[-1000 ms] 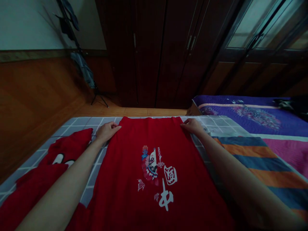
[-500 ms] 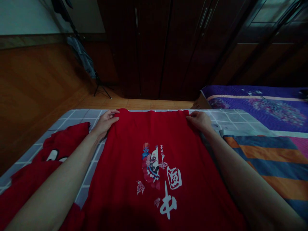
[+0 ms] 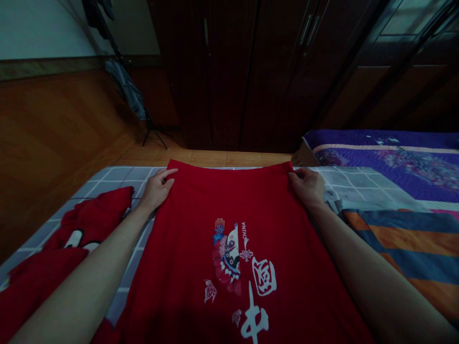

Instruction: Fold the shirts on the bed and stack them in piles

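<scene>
A red T-shirt [image 3: 201, 200] with a printed opera-mask picture, white characters and the word CHINA lies spread before me, its far edge stretched between my hands. My left hand [image 3: 158, 188] pinches the far left corner. At the far right corner, my right hand [image 3: 307, 186] grips the cloth between thumb and fingers. The far edge sags slightly in the middle, and the shirt's near end runs out of view at the bottom. Left of it, partly behind my left forearm, lies another red garment [image 3: 96, 210] with white-and-black printed shapes.
The shirt rests on a bed with a grey checked sheet [image 3: 111, 174]. A blue-and-orange striped cloth [image 3: 412, 239] lies at the right. Beyond are a purple floral bed [image 3: 387, 148], a dark wardrobe [image 3: 229, 86] and a stand with a grey-blue cloth [image 3: 125, 88].
My hands have moved slightly apart, the right one to the right. The shirt's far edge is pulled wider and smoother, with its corners raised.
</scene>
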Action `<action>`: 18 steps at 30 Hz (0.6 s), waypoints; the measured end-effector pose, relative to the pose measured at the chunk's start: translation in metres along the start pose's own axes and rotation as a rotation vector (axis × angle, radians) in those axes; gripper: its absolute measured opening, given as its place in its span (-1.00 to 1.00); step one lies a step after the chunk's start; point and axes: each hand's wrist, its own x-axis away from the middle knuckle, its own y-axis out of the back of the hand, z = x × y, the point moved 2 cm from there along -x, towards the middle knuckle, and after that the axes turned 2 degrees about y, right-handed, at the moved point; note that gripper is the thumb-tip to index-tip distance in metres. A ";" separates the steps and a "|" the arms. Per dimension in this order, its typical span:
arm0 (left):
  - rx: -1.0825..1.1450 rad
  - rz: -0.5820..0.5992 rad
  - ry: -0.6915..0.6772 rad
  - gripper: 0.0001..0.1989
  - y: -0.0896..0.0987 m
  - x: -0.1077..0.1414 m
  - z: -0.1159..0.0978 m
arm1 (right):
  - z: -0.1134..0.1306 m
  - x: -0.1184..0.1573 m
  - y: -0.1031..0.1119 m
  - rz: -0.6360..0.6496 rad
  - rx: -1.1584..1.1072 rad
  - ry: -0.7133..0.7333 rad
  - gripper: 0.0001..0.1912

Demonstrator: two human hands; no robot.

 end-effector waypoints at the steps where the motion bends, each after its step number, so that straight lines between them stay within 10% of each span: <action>1: -0.042 0.006 -0.021 -0.59 -0.001 0.000 0.001 | 0.001 0.001 0.000 -0.003 0.045 0.016 -0.68; 10: -0.317 -0.032 -0.212 -0.57 -0.001 0.015 -0.032 | 0.013 0.008 0.009 0.049 0.276 0.215 -0.60; 14: -0.226 0.393 -0.467 -0.56 -0.024 0.037 -0.074 | 0.038 0.017 0.008 0.067 0.126 0.605 -0.43; 18: -0.460 0.610 -0.418 -0.43 -0.037 0.039 -0.057 | 0.037 0.023 -0.012 0.329 0.165 0.813 -0.37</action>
